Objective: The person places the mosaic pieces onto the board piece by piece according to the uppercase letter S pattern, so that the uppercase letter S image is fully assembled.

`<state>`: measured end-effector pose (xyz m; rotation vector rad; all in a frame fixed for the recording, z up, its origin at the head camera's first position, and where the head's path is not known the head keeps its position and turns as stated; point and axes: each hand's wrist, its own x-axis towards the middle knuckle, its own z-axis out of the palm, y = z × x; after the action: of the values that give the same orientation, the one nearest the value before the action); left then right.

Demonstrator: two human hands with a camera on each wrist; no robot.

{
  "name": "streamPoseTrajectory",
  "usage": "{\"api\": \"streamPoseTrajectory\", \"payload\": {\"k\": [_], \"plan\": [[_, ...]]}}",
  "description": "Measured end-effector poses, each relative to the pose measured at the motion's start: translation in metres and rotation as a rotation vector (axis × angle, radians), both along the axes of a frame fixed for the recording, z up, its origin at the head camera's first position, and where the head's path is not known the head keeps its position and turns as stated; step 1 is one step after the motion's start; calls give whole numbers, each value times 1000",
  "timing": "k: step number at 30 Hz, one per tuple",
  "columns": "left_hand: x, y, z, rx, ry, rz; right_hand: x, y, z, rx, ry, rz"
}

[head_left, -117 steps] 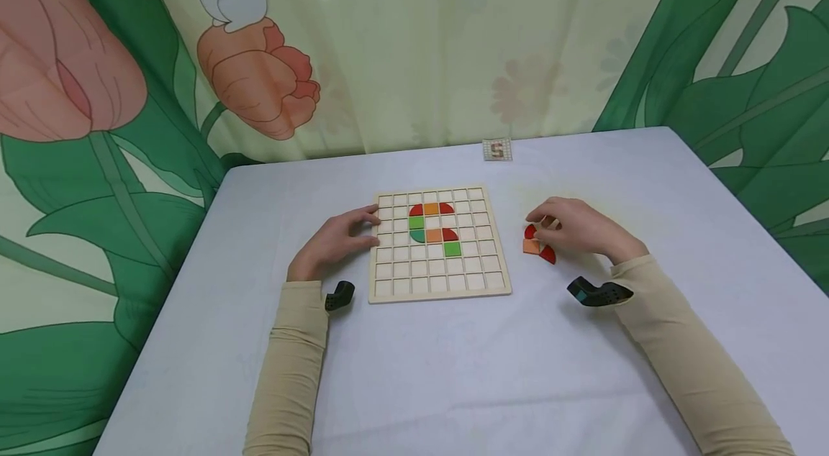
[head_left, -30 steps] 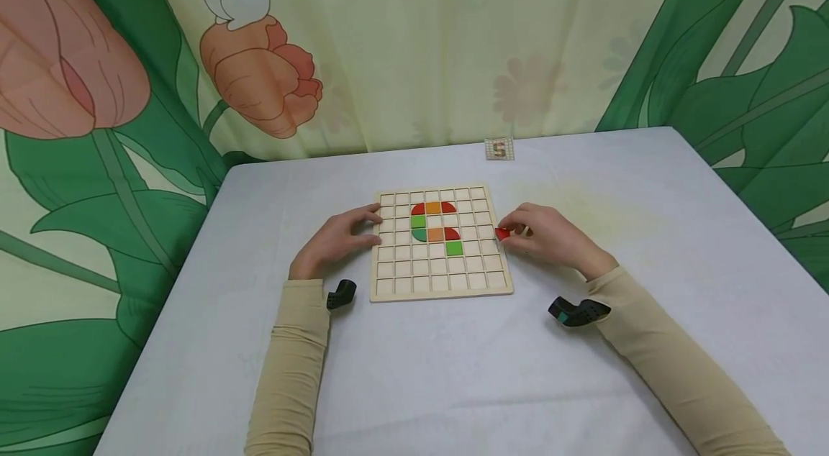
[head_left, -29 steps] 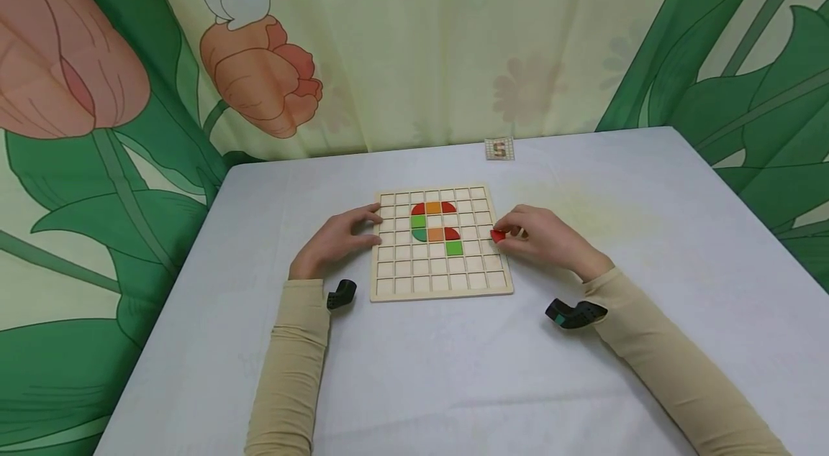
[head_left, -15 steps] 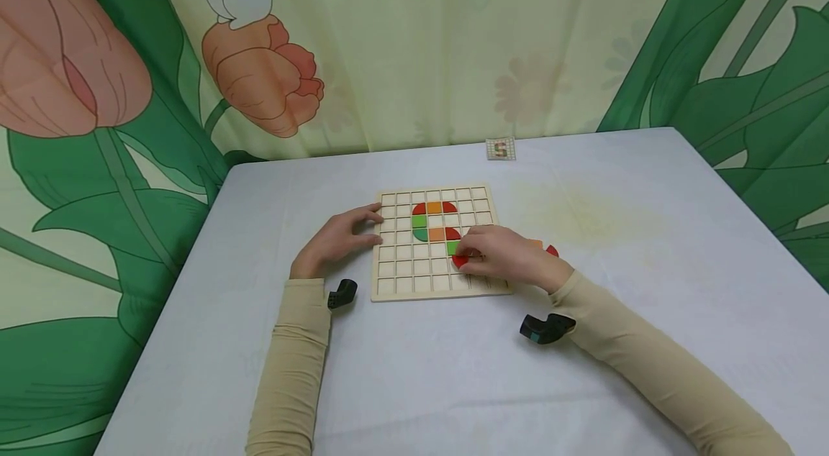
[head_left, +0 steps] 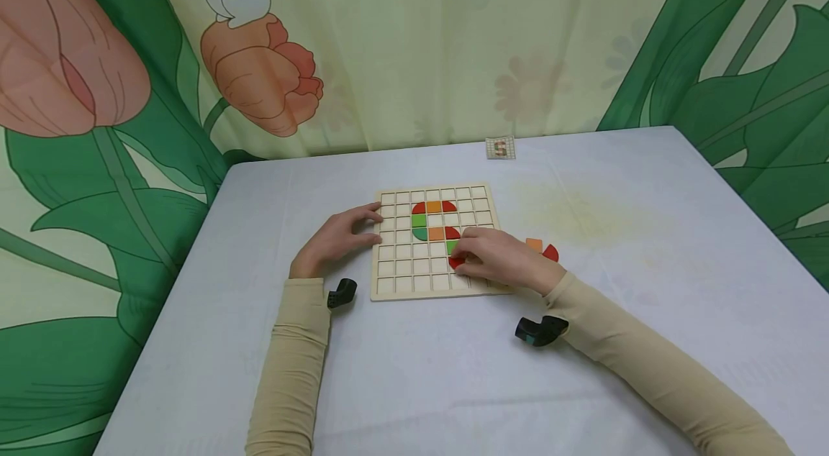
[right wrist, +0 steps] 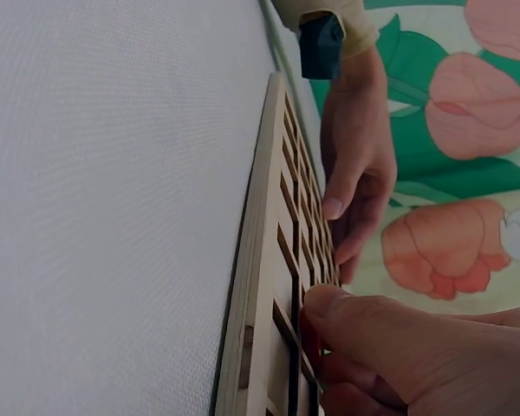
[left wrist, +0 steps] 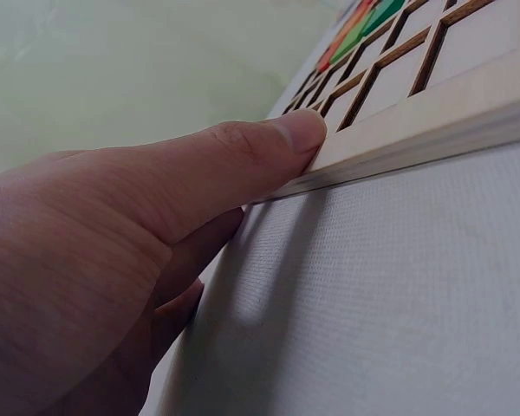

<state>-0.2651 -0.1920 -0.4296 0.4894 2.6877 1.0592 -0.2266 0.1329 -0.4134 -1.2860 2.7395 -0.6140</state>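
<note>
A wooden grid board (head_left: 403,286) lies on the white table, bearing red, orange, green and teal tiles in a curving row. My left hand (head_left: 334,240) rests at its left side, the fingers bent loosely; in the left wrist view the thumb (left wrist: 302,132) touches the rim. Over the board's right half, my right hand (head_left: 501,254) pinches a red quarter-circle tile (head_left: 455,263) just below a green square tile (head_left: 451,246). The right wrist view shows that red tile (right wrist: 309,336) between thumb and fingers, partly hidden, right at the grid.
To the right of the board lie an orange square tile (head_left: 534,244) and another red quarter-circle tile (head_left: 550,253). A small card with a gridded pattern (head_left: 500,148) lies near the table's far edge. A patterned curtain (head_left: 414,46) hangs behind the table.
My right hand has picked up a red quarter-circle tile from the small group at the right and carried it left onto the board below the green square. My left hand has stayed put.
</note>
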Motion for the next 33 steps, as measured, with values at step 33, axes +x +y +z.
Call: {"api": "streamPoseTrajectory", "payload": {"k": [33], "plan": [[0,0,0,-14,7,2,4,-2,-1,-13,26,-37]]}}
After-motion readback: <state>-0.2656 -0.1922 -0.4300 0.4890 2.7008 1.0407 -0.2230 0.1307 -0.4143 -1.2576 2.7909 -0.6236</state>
